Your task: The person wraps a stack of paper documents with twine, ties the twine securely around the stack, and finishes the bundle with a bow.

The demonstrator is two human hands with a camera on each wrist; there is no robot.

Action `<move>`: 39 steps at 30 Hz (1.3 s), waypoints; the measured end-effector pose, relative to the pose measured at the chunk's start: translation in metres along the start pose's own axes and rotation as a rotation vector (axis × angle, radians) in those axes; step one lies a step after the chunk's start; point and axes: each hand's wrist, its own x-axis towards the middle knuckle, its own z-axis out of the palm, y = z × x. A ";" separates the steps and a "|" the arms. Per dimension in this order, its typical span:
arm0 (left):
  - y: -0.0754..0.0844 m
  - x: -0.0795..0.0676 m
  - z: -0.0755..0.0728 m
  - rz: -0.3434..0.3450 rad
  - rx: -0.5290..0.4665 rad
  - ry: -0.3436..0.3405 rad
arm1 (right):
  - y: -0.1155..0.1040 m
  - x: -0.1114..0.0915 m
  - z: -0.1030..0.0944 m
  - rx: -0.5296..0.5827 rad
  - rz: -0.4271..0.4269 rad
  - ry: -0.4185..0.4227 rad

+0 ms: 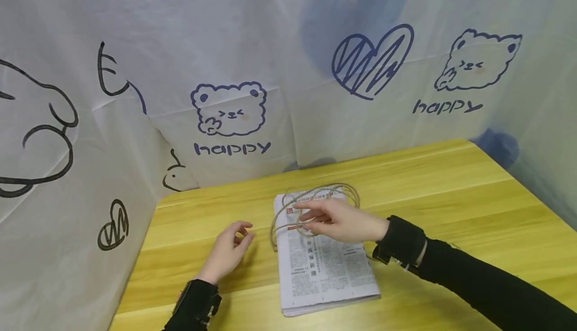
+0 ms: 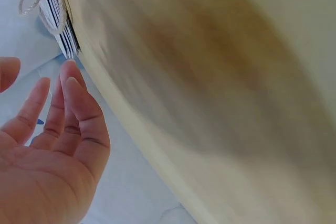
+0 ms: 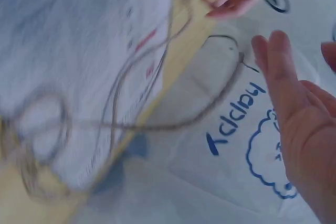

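A folded stack of newspaper [image 1: 329, 276] lies on the wooden table, its layered edge visible in the left wrist view. Loose loops of thin tan rope [image 1: 272, 231] spread over its far half and past its edges. My right hand [image 1: 344, 219] hovers above the newspaper among the loops, fingers extended. In the right wrist view, one raised rope strand [image 3: 210, 108] ends close to the fingertips, apparently apart from them. Left of the stack, my left hand [image 1: 227, 252] hangs over the table with its fingers loosely bent and nothing in them.
The yellow wood-grain table [image 1: 433, 191] reaches back to a pale cloth curtain [image 1: 297, 120] with drawn bears, hearts and writing. Cloth also hangs at the left and right sides. Black bands [image 1: 401, 241] with devices are strapped on both wrists.
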 end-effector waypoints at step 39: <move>0.056 0.011 0.031 0.293 0.012 -0.325 | 0.134 -0.027 -0.045 0.143 0.564 0.327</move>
